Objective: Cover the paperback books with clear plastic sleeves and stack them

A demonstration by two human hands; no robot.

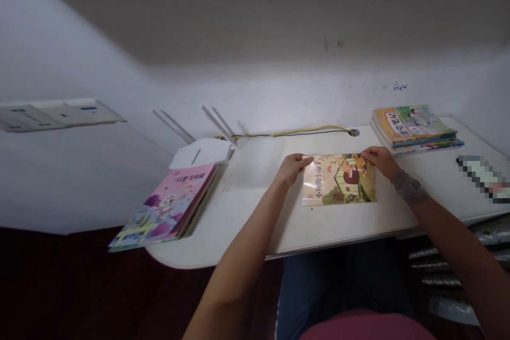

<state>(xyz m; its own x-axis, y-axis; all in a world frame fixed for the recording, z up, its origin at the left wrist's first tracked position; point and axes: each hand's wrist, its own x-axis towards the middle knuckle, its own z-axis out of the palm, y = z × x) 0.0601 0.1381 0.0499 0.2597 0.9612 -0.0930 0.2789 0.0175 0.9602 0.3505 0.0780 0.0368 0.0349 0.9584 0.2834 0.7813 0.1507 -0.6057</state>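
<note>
A thin picture book (340,180) with a yellow-green cover lies flat on the white desk (255,196) in front of me. My left hand (292,166) pinches its upper left corner. My right hand (381,161), with a grey band on the wrist, grips the upper right corner. Both hands have fingers closed on the book's top edge.
A stack of colourful books (414,130) sits at the back right. A pink-covered stack of books (169,207) overhangs the desk's left edge, next to a white router (202,153) with antennas. A yellow and black cable (298,132) runs along the wall. A blurred-out item (484,176) lies at far right.
</note>
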